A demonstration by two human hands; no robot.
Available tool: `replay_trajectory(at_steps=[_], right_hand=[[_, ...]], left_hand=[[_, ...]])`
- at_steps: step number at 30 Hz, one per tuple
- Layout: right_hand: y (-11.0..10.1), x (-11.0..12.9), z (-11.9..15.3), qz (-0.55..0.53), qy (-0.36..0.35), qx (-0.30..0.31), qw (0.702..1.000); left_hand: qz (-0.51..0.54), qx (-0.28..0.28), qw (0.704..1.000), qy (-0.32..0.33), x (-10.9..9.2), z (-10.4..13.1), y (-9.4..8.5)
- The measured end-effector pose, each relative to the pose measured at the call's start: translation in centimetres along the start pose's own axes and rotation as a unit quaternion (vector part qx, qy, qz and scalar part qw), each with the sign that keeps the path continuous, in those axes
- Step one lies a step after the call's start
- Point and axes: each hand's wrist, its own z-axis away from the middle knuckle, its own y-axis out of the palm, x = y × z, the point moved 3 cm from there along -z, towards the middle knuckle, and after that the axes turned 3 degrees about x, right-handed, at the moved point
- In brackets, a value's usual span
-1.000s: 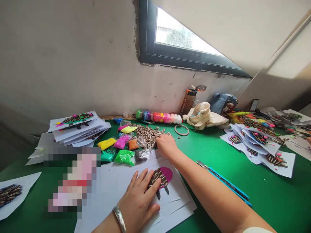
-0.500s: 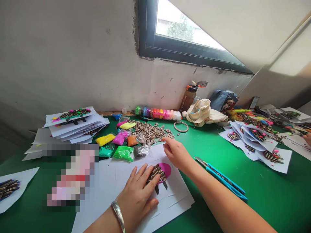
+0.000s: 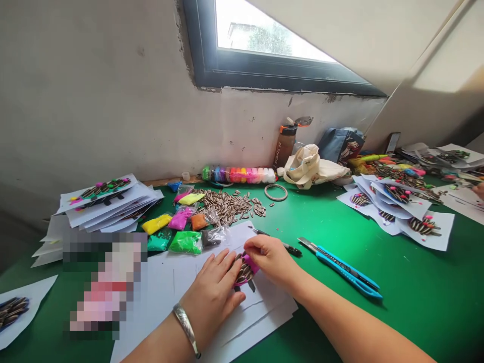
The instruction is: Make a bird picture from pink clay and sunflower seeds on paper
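Note:
Striped sunflower seeds (image 3: pixel 245 272) are set into pink clay (image 3: pixel 252 262) on a white sheet (image 3: pixel 170 312), with black clay legs below. My left hand (image 3: pixel 212 287), a silver bangle at its wrist, lies flat with fingers spread on the sheet, its fingertips at the left side of the seeds. My right hand (image 3: pixel 270 257) is pinched at the clay's upper right edge; what its fingertips hold, if anything, is hidden. Just behind it lies a black pen (image 3: pixel 292 249). Loose seeds (image 3: pixel 227 205) are heaped behind the sheet.
Clay packets (image 3: pixel 186 242) lie behind the sheet. A blue cutter (image 3: pixel 344 269) with its blade out lies at right. Paper stacks stand left (image 3: pixel 109 206) and right (image 3: pixel 393 201). A bottle (image 3: pixel 284 146), a cloth bag (image 3: pixel 306 166) and a ring (image 3: pixel 276 192) are at the back. Another person's hand (image 3: pixel 479 190) shows far right.
My right hand has moved from near the loose seeds down to the pink clay, uncovering the pen. My left hand stays flat on the sheet. The view has shifted slightly.

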Motion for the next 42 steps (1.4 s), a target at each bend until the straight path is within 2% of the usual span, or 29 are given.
replay_trajectory(at_steps=[4,9,23,35,42], right_hand=[[0.0,-0.3,0.1,0.018,0.013,-0.009,1.000],[0.3,-0.4,0.2,0.033,0.028,-0.012,0.999],[1.0,-0.5,0.0,0.112,0.006,0.006,0.994],[0.9,-0.5,-0.2,0.118,-0.040,0.048,0.991],[0.0,-0.6,0.3,0.172,-0.006,0.011,0.985]], left_hand=[[0.006,0.014,1.000,0.004,0.2,-0.1,1.0],[0.021,-0.003,1.000,-0.003,0.2,0.5,1.6],[0.014,0.025,1.000,0.008,0.2,0.1,1.6],[0.015,0.022,1.000,0.011,0.1,-0.1,1.6],[0.025,0.008,1.000,0.009,0.1,0.1,1.8]])
